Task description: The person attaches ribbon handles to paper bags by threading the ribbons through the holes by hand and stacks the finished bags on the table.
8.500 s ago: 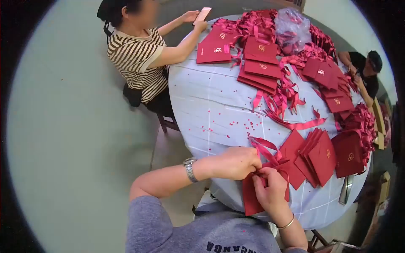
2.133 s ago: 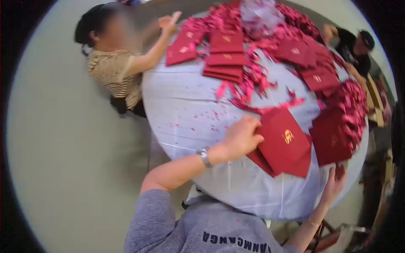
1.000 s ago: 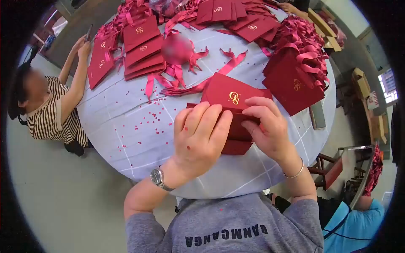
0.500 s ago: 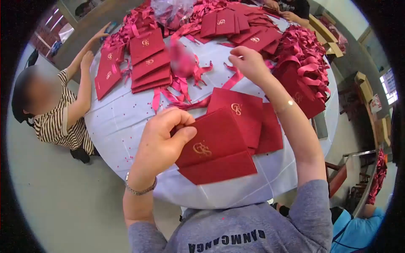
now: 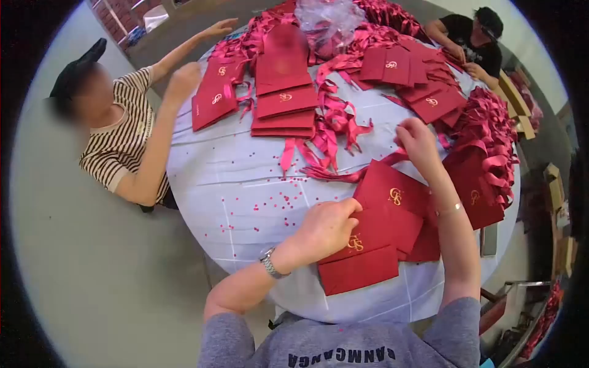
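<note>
My left hand (image 5: 325, 230) is closed on the upper edge of a dark red paper bag (image 5: 362, 270) with a gold monogram and a folded bottom flap. This bag overlaps other flat red bags (image 5: 399, 190) lying on the near side of the table. Farther out, my right hand (image 5: 418, 144) is raised with its fingers pinched together. A pink ribbon (image 5: 397, 156) lies just below those fingers, but whether they grip anything I cannot make out. To the right is a pile of red bags (image 5: 475, 193) with bunched ribbon handles (image 5: 491, 141).
Red bag stacks (image 5: 285, 107) and loose ribbons (image 5: 334, 113) cover the far side of the white-covered round table (image 5: 257, 214). Clear plastic (image 5: 328, 24) sits at the back. One person in stripes (image 5: 132, 129) is at the left, another in black (image 5: 475, 52) at far right. Small red dots are scattered about.
The view has swung left, so the table appears farther right. My left hand and its bag have come slightly nearer the bags behind. My right hand remains raised and pinched.
</note>
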Demonstrator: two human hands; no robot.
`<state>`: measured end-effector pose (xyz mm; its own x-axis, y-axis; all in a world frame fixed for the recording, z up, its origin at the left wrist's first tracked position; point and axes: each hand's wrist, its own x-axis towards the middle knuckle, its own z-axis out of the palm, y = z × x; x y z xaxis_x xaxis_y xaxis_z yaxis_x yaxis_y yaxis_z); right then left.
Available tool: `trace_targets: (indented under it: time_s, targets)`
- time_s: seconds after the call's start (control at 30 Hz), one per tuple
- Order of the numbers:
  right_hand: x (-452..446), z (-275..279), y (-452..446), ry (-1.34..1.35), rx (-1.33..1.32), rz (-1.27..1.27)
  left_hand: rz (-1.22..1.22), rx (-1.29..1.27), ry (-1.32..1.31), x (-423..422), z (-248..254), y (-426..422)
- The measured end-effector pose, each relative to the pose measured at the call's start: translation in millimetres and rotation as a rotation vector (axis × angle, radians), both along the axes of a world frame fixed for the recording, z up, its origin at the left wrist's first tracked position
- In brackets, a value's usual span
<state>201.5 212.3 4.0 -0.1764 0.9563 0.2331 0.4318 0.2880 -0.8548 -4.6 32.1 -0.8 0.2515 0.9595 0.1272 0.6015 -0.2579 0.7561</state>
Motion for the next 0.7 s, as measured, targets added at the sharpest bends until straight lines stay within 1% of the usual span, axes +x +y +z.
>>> trace_targets:
  time_s: [0.03, 0.1, 0.17, 0.23, 0.27, 0.3, 0.33, 0.37, 0.4, 0.43, 0.47, 0.5, 0.53, 0.6, 0.67, 0.7]
  targets:
    - [3, 7, -14, 0.0, 0.0, 0.009, 0.009, 0.0, 0.0, 0, 2, -1]
    - [15, 15, -35, -0.017, 0.196, -0.046, -0.01, -0.1, -0.026, 0, 10, -1]
    - [27, 30, -60, 0.027, 0.235, -0.07, 0.034, -0.073, -0.012, -1, 11, -2]
    - [32, 54, -88, -0.024, 0.479, -0.12, 0.087, -0.058, -0.026, -1, 11, -3]
    - [44, 57, -98, 0.035, 0.414, -0.126, 0.106, -0.068, -0.061, -3, 10, -1]
    - [43, 63, -108, 0.099, 0.476, -0.15, 0.131, -0.012, -0.071, -5, 9, 0]
    - [42, 72, -124, 0.13, 0.453, -0.134, 0.131, -0.102, -0.056, -6, 12, 2]
    - [42, 77, -137, 0.169, 0.44, -0.109, 0.112, -0.126, -0.07, -7, 6, 3]
    - [43, 74, -148, 0.197, 0.363, -0.058, 0.102, -0.158, -0.146, -9, 2, 5]
    - [31, 76, -159, 0.049, 0.404, -0.05, 0.098, -0.187, -0.217, -10, 0, 7]
    - [26, 70, -165, -0.151, 0.438, 0.001, 0.087, -0.261, -0.194, -11, 3, 8]
    - [15, 62, -173, -0.137, 0.299, 0.085, 0.084, -0.267, -0.196, -11, 2, 9]
    - [6, 49, -174, -0.176, 0.322, 0.197, 0.077, -0.259, -0.218, -11, 1, 10]
    - [-7, 22, -180, -0.179, 0.269, 0.221, 0.072, -0.256, -0.237, -13, -1, 10]
    - [-15, 7, -181, -0.213, 0.321, 0.204, 0.027, -0.413, -0.326, -15, 4, 11]
    - [-17, 3, -182, -0.239, 0.349, 0.19, 0.028, -0.419, -0.327, -15, 5, 11]
